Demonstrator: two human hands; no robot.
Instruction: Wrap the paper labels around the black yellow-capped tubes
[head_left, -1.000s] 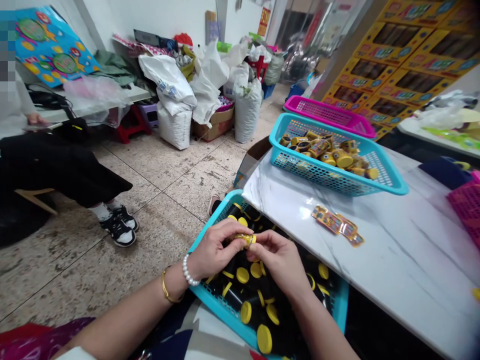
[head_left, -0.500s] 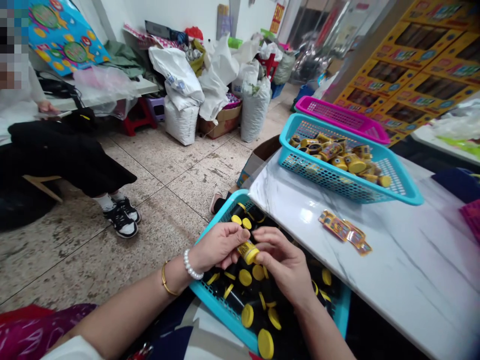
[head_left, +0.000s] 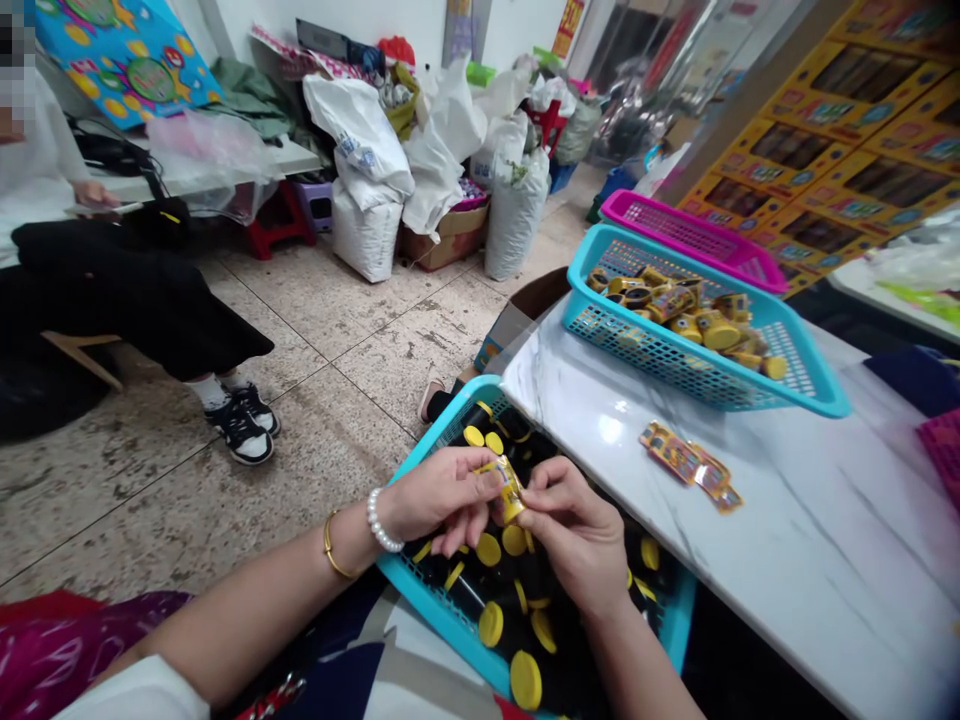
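My left hand [head_left: 450, 497], with a white bead bracelet and a gold bangle at the wrist, is closed on a small glossy yellow printed label sleeve [head_left: 509, 492]. The thumb and fingertips of my right hand [head_left: 574, 530] pinch the sleeve's right edge. Whether a jar sits inside the sleeve is hidden by my fingers. Both hands are over a blue basket [head_left: 442, 625] of black jars with yellow lids [head_left: 526, 680]. On the marble-patterned table to the right lie several flat printed label sleeves [head_left: 690, 466].
A second blue basket [head_left: 675, 375] on the table [head_left: 795, 520] holds yellow-labelled jars [head_left: 716, 328], with a pink basket [head_left: 694, 235] behind it. Stacked yellow boxes [head_left: 810, 150] rise at the right. A seated person [head_left: 127, 290] is at left. White sacks [head_left: 367, 225] stand against the wall.
My right fingers have closed from a looser hold into a pinch at the sleeve's edge. The yellow lid end seen between my hands earlier no longer shows there; glossy film does.
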